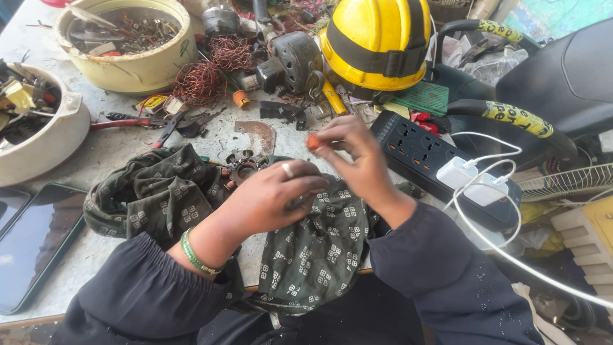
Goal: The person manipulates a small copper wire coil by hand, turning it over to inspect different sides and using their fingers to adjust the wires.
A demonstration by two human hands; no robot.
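Phone (32,246): flat on the bench at the left edge, dark glossy screen, rounded black frame.
Second screen (7,207): dark corner just above it, cut off by the frame.

both hands (319,176) over green patterned cloth (306,249), small orange piece (313,142) pinched

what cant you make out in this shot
Head view:
- Orange piece: mostly hidden by the right hand; its kind is unclear.
- Left hand: whatever its fingertips pinch is covered by them and the green cloth.
- Phone: cut off by the left edge.
- Bowl contents: too small to tell apart.
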